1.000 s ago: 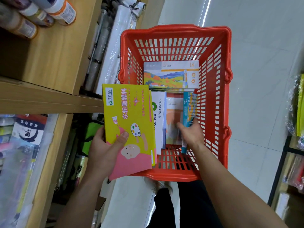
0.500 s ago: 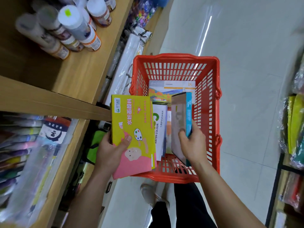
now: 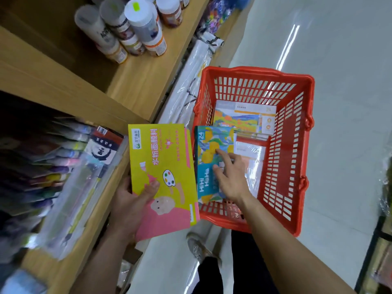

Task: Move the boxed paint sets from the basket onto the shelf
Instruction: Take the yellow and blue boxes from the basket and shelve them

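The left hand (image 3: 129,200) holds a flat yellow-and-pink cardboard paint-set box (image 3: 163,177) by its lower left corner, thumb pressed on the printed face, at centre-left of the frame, just outside the left wall of the red slatted plastic basket (image 3: 297,145) and close to the front edge of the wooden shelf unit (image 3: 135,85). The right hand (image 3: 231,177) lies with fingers spread and loosely curled on a teal-and-yellow boxed paint set (image 3: 209,149) that sits against the basket's left wall — touching its face, but whether it actually grips the box I cannot tell. Further boxes remain inside: one with an orange-and-blue landscape print (image 3: 239,120) at the far end and a pale shrink-wrapped one (image 3: 252,158) to the right of the hand. The step in hand looks like gathering a second box while the first waits, so the task appears to be in an early or middle stretch. Next, the right hand likely needs to close on the teal box's edges and lift it clear of the wall — then both boxes go to the upper-left shelf board, beside the white-capped paint jars (image 3: 135,28).
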A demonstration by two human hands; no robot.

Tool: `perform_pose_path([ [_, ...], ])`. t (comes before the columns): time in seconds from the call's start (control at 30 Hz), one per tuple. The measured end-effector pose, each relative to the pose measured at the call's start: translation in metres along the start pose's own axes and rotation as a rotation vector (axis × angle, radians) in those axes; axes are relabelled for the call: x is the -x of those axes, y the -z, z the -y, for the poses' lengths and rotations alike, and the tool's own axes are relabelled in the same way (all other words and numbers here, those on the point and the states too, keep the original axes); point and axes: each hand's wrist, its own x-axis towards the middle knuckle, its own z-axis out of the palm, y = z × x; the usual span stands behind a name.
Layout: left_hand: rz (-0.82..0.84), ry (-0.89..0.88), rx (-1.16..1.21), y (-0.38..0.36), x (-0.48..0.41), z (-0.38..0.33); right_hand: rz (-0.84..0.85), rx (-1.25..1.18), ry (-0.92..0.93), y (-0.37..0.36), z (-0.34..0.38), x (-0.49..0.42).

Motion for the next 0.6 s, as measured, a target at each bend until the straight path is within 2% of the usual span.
perform_pose_path([
  [0.13, 0.008, 0.006, 0.048, 0.001, 0.002, 0.009, -0.149, 0.202, -0.142, 0.003, -0.019, -0.010],
  [0.2, 0.003, 0.020, 0.053, 0.002, 0.002, 0.013, -0.195, 0.124, -0.220, 0.000, -0.021, -0.011],
  [0.33, -0.004, 0.031, 0.075, 0.005, 0.003, 0.018, -0.162, -0.134, -0.356, -0.002, -0.032, -0.010],
  [0.4, 0.011, 0.026, 0.077, 0.005, 0.005, 0.018, -0.178, -0.157, -0.327, 0.000, -0.042, -0.007],
  [0.6, 0.042, 0.015, 0.087, -0.003, 0.015, 0.008, -0.137, -0.521, -0.187, 0.039, -0.029, 0.021],
])
